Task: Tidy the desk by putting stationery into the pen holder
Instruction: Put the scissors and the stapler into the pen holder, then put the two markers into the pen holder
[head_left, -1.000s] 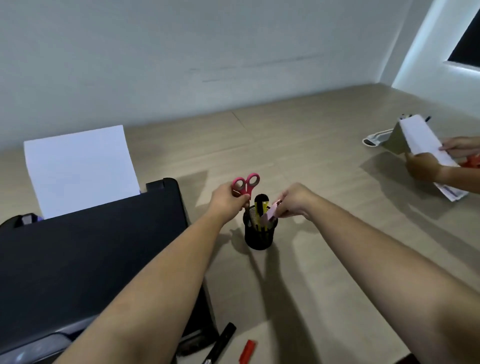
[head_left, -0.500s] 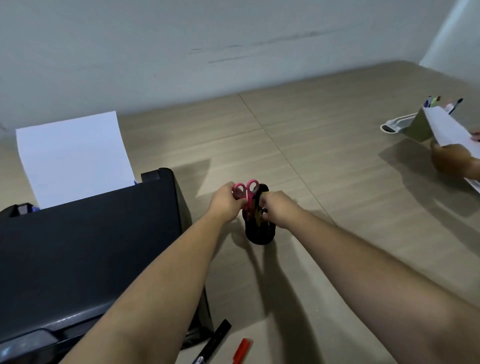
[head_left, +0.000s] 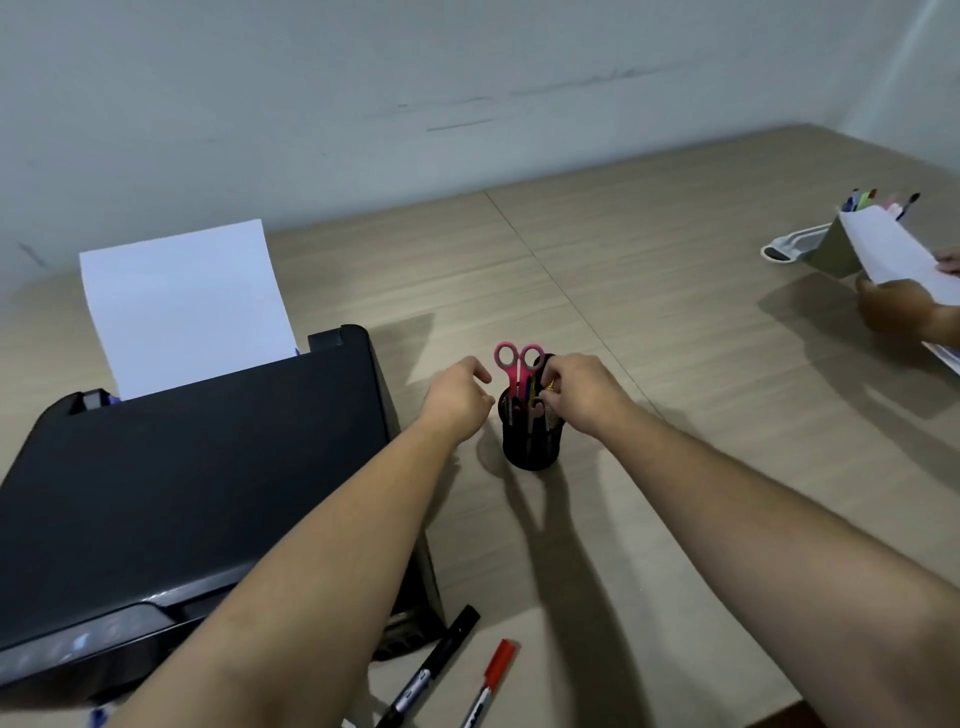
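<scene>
A black mesh pen holder (head_left: 530, 447) stands on the wooden desk (head_left: 675, 389). Pink-handled scissors (head_left: 514, 364) stand in it with the handles up, beside a yellow-and-black item (head_left: 531, 387). My left hand (head_left: 457, 397) hovers just left of the holder, fingers apart and holding nothing. My right hand (head_left: 582, 395) is over the holder's right rim, its fingertips pinched on a small pink stationery piece (head_left: 535, 414) that sits down inside the holder. A black marker (head_left: 431, 670) and a red marker (head_left: 491, 680) lie at the near edge.
A black printer (head_left: 182, 493) with a white sheet (head_left: 182, 306) upright in its tray fills the left side. At the far right another person's hand (head_left: 898, 312) holds paper (head_left: 893, 254) next to a second holder of pens (head_left: 878, 202) and a white object (head_left: 795, 247).
My left hand has let go of the scissors, which now stand in the holder, and has opened. My right hand has pushed the pink piece down into the holder.
</scene>
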